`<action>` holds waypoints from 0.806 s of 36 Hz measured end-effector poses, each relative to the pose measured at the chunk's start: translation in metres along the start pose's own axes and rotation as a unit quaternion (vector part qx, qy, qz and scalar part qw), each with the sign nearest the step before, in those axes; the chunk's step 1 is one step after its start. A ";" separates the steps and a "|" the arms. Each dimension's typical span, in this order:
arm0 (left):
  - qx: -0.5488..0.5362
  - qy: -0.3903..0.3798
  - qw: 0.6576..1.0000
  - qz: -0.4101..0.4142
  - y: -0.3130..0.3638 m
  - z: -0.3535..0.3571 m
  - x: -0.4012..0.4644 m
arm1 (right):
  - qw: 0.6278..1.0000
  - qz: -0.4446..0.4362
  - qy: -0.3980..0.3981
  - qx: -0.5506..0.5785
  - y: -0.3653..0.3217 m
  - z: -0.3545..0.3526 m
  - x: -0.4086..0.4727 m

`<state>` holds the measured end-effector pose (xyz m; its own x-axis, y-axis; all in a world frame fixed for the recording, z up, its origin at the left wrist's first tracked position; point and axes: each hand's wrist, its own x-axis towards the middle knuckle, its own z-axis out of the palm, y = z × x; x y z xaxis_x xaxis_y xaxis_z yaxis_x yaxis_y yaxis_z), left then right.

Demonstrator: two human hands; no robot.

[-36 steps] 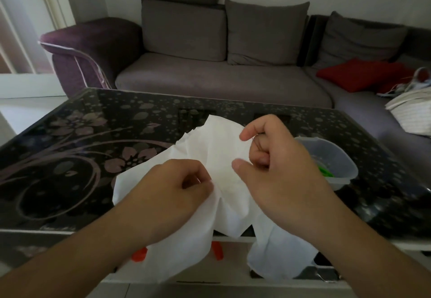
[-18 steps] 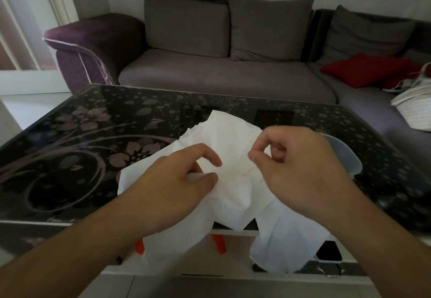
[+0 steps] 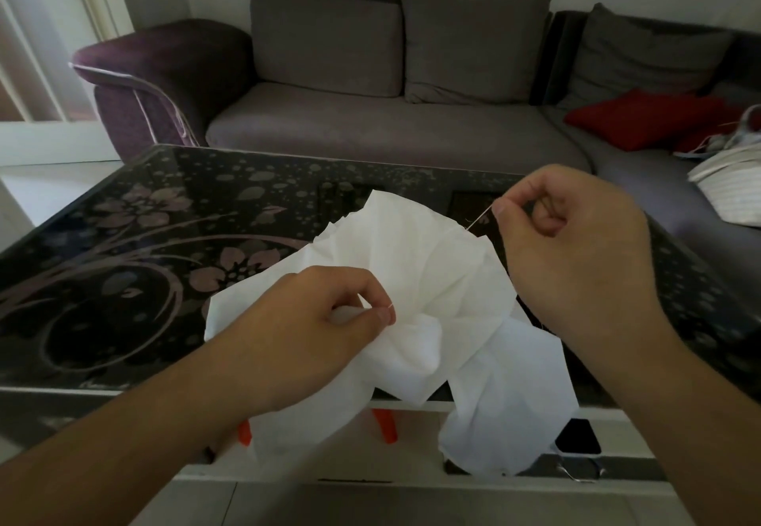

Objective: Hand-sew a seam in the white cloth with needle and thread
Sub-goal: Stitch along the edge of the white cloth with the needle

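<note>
Over the dark floral-patterned glass tabletop, the left hand is pinching a fold of the crumpled white cloth between thumb and forefinger, while the right hand, fingers curled, is holding a thin needle or taut thread up and to the right. Sewing is seemingly midway, though no finished stitches are showing. No container is showing here, so contents cannot be told.

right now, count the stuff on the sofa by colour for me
grey back cushions: 3
red cushions: 1
white striped cloth bundle: 1
total: 5
</note>
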<state>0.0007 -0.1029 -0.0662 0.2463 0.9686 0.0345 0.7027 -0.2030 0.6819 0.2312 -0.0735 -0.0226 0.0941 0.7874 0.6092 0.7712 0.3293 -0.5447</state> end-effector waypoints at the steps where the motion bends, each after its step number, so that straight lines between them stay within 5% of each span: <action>1: 0.001 -0.001 1.000 -0.001 0.000 0.000 0.000 | 1.000 0.005 0.004 -0.001 0.002 0.001 0.001; 29: 0.021 -0.051 0.998 -0.008 -0.006 0.001 -0.004 | 0.993 0.116 0.008 -0.026 0.031 0.009 0.017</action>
<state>-0.0036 -0.1058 -0.0709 0.2995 0.9527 -0.0522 0.7338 -0.1951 0.6508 0.2505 -0.0449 -0.0340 0.2826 0.8306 0.4799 0.7591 0.1122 -0.6413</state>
